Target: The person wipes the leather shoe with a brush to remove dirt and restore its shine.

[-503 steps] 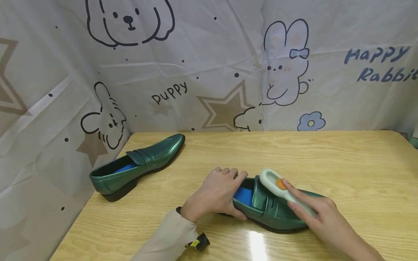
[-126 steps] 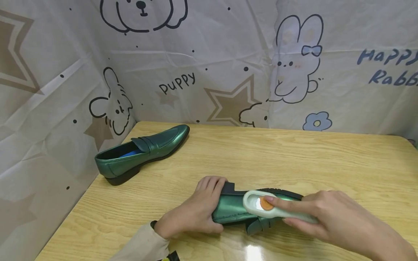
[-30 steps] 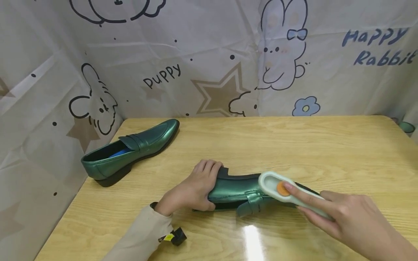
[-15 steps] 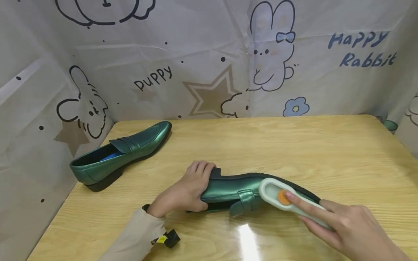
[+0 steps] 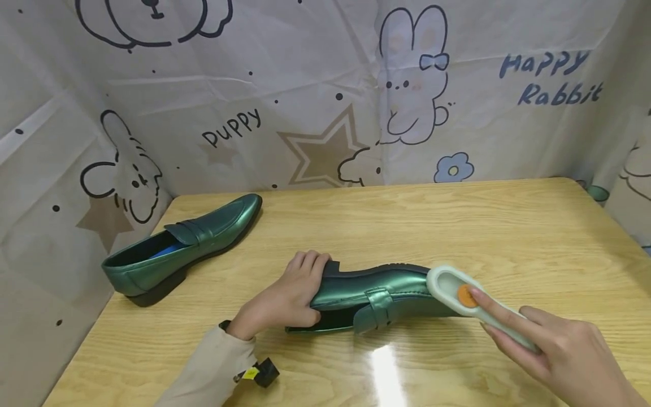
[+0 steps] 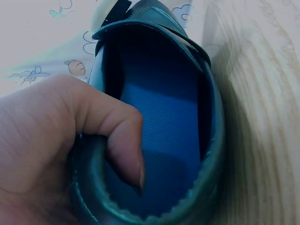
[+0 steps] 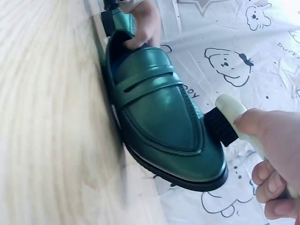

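Note:
A metallic green loafer (image 5: 351,286) lies on its side on the table, its opening toward me and its black sole facing away. My left hand (image 5: 287,294) grips it at the heel; in the left wrist view the thumb (image 6: 125,140) is hooked inside over the blue insole (image 6: 164,122). My right hand (image 5: 569,342) holds a pale green shoe brush (image 5: 450,285) by its handle, the index finger on an orange button (image 5: 467,295). In the right wrist view, the black bristles (image 7: 219,126) touch the side of the toe. The head view hides the toe tip behind the brush.
A second green loafer (image 5: 203,237) stands upright at the table's back left. The wooden table (image 5: 473,223) meets a cartoon-printed cloth (image 5: 315,68) along its back and left. A small black device (image 5: 265,373) with a yellow label sits at the left sleeve.
The loafer was upright 16.8 seconds ago and now lies on its side. Within the last half second, the brush has moved along it toward the toe. The left hand still grips the heel.

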`<move>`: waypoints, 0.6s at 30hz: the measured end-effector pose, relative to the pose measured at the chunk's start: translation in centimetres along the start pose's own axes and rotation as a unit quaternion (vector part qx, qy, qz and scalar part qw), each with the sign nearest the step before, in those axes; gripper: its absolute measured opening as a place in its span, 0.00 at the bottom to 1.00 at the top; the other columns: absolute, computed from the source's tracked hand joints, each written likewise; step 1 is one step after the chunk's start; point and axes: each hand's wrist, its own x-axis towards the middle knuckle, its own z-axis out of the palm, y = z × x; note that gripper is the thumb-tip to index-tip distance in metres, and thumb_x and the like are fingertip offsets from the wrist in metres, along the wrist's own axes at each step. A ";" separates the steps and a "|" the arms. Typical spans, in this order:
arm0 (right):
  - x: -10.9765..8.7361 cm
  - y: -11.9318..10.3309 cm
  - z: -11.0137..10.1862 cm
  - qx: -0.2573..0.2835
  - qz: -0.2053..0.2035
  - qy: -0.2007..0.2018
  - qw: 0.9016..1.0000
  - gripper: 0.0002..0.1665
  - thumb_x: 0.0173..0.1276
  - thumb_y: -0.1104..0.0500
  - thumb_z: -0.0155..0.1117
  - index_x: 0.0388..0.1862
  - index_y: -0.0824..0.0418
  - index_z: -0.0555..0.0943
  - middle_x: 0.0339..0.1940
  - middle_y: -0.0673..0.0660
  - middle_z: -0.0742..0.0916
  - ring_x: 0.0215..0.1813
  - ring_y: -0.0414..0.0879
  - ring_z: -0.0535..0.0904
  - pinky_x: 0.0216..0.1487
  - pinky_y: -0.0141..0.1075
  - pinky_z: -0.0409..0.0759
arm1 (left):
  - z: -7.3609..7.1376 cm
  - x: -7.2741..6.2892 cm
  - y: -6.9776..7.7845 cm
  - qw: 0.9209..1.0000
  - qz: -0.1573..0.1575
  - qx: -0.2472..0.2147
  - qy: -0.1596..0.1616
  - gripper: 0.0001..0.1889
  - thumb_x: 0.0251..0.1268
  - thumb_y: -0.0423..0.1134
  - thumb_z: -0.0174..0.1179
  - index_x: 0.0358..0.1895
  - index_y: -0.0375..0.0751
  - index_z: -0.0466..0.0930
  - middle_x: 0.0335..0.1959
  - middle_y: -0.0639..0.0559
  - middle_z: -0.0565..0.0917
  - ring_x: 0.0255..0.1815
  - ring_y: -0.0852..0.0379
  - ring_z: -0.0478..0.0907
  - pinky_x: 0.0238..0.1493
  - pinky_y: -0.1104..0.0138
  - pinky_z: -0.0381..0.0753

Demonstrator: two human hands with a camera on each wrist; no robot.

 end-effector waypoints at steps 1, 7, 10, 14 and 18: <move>-0.1 0.1 0.0 -0.001 -0.003 0.001 1.000 0.28 0.75 0.36 0.41 0.58 0.46 0.81 0.18 0.35 0.62 0.19 0.24 0.44 0.16 0.18 0.46 | 0.0 0.0 0.0 1.000 0.000 -0.001 0.000 0.47 0.40 0.35 0.65 0.69 0.28 0.53 0.61 0.38 0.62 0.59 0.42 0.57 0.59 0.52 0.62; -1.4 0.0 -0.2 -0.004 0.044 -0.013 0.999 0.30 0.73 0.32 0.40 0.59 0.43 0.81 0.18 0.33 0.57 0.18 0.24 0.45 0.17 0.19 0.46 | -0.2 0.1 0.1 1.000 0.002 0.001 -0.017 0.47 0.40 0.35 0.65 0.69 0.27 0.53 0.61 0.37 0.62 0.59 0.42 0.56 0.59 0.53 0.62; -2.3 0.3 -0.3 0.013 0.066 -0.013 0.998 0.32 0.72 0.32 0.41 0.57 0.46 0.83 0.18 0.32 0.58 0.18 0.23 0.47 0.17 0.18 0.47 | -0.3 0.0 0.2 1.000 0.002 0.000 -0.020 0.47 0.41 0.35 0.64 0.69 0.27 0.53 0.61 0.36 0.62 0.58 0.41 0.56 0.59 0.52 0.61; -2.9 0.8 -0.1 0.033 0.043 -0.005 0.999 0.30 0.73 0.35 0.44 0.55 0.50 0.84 0.18 0.32 0.59 0.18 0.22 0.48 0.19 0.17 0.48 | -0.4 -0.1 0.1 1.000 0.003 0.001 -0.024 0.46 0.42 0.36 0.62 0.69 0.26 0.52 0.61 0.35 0.61 0.58 0.40 0.56 0.60 0.51 0.60; -3.3 1.2 -0.3 0.035 0.067 -0.008 0.997 0.31 0.73 0.34 0.44 0.57 0.51 0.83 0.18 0.32 0.60 0.18 0.22 0.49 0.19 0.16 0.50 | -0.6 0.2 0.0 0.999 -0.001 -0.009 -0.033 0.46 0.42 0.35 0.61 0.69 0.27 0.51 0.61 0.37 0.60 0.58 0.41 0.55 0.59 0.52 0.61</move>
